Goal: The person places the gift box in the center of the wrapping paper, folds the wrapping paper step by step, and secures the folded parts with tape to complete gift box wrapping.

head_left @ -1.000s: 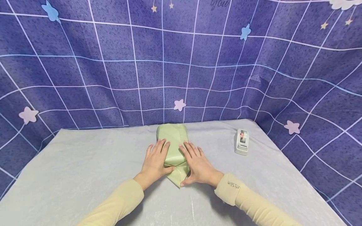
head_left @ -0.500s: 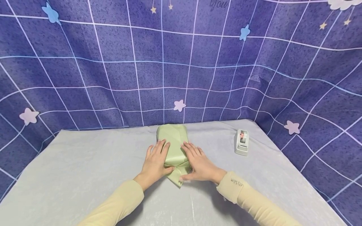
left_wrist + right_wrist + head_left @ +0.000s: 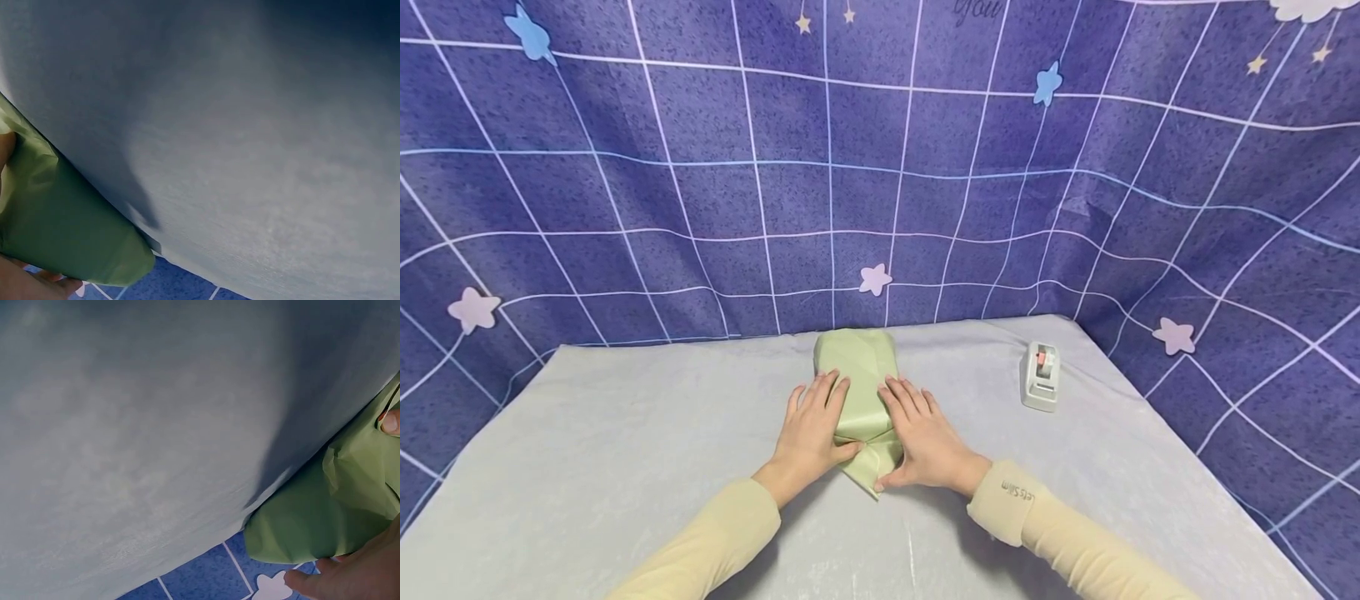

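A package wrapped in pale green paper (image 3: 861, 362) lies on the cloth-covered table, with its long side pointing away from me. At its near end a pointed paper flap (image 3: 867, 467) sticks out toward me, creased where it meets the package. My left hand (image 3: 805, 429) rests along the left side, fingers extended over the top edge and thumb on the flap's fold. My right hand (image 3: 928, 437) lies on the right side with fingers extended on the paper, its thumb at the flap's tip. Both wrist views show the green wrapping (image 3: 69, 219) at the frame edge, with a thumb against the creased paper.
To the right, farther back, a white tape dispenser (image 3: 1041, 377) stands on the grey cloth (image 3: 647, 433). A blue grid-patterned curtain (image 3: 700, 200) with stars hangs behind the table and along its right side.
My right hand shifted slightly, its thumb rising along the flap and then coming back down to the tip. My left hand and the package have stayed in place.
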`<state>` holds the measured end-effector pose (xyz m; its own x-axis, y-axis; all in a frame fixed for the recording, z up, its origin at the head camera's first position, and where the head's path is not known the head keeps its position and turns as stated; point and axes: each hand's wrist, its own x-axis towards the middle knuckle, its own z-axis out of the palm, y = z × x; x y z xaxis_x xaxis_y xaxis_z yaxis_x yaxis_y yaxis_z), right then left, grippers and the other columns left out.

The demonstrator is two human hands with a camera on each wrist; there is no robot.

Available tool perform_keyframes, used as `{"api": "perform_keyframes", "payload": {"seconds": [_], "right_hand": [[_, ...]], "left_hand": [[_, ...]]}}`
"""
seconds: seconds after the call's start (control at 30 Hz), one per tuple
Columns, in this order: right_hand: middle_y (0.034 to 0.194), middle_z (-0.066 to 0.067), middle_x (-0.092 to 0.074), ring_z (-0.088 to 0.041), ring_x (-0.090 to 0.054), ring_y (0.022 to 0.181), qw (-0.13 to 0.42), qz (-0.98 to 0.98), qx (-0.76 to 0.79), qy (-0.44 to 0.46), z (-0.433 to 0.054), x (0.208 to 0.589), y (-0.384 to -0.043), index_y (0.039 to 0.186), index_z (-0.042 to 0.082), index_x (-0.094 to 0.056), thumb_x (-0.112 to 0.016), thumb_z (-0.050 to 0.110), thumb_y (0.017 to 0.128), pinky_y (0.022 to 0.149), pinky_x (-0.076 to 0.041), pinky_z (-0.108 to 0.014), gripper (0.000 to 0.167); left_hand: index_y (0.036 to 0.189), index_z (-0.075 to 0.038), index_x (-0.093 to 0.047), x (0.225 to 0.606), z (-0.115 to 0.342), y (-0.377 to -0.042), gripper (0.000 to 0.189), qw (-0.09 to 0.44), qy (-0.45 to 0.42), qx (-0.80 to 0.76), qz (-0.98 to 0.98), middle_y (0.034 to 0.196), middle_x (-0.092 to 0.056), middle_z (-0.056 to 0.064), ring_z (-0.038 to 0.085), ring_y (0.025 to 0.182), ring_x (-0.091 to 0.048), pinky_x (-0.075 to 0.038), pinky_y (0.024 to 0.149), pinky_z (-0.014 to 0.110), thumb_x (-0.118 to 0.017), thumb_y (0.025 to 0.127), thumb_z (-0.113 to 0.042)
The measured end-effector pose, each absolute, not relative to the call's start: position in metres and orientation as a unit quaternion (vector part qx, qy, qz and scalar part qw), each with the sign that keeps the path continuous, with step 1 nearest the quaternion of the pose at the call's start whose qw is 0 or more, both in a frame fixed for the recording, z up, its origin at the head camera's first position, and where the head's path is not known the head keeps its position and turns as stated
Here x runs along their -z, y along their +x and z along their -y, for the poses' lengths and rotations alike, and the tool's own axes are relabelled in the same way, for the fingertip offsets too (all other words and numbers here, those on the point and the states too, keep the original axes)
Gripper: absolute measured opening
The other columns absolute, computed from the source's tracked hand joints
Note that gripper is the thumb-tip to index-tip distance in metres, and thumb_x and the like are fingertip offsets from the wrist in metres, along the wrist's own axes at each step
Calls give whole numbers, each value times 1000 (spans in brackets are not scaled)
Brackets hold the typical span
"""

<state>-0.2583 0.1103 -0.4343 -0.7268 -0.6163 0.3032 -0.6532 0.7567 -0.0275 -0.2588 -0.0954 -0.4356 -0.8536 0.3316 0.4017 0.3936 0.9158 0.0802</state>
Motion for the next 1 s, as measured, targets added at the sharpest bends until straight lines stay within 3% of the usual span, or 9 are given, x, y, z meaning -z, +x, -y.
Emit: {"api": "perform_keyframes", "payload": {"seconds": [0.33, 0.57, 1.0], "right_hand": [[146, -14, -27, -31, -25, 135, 140, 919, -116, 350, -113, 430, -263, 140, 4, -29, -68, 56, 72, 109, -25, -47, 94], [145, -14, -25, -29, -23, 135, 129, 923, -108, 346, -111, 430, -267, 139, 5, -29, -76, 50, 66, 110, -24, -44, 97], [146, -13, -23, -30, -22, 135, 131, 919, -90, 360, -114, 432, -271, 139, 6, -27, -74, 53, 66, 109, -26, -44, 98]], "left_hand": [[138, -8, -36, 436, 96, -259, 100, 196, -193, 79, 958, 144, -33, 13, 31, 133, -32, -22, 107, 49, -79, 60, -52], [138, -8, -35, 436, 98, -260, 100, 192, -198, 81, 958, 144, -34, 13, 32, 133, -32, -21, 107, 50, -78, 59, -54], [138, -12, -37, 432, 106, -263, 105, 180, -213, 77, 957, 143, -36, 10, 29, 132, -33, -22, 104, 53, -81, 52, -54]]}}
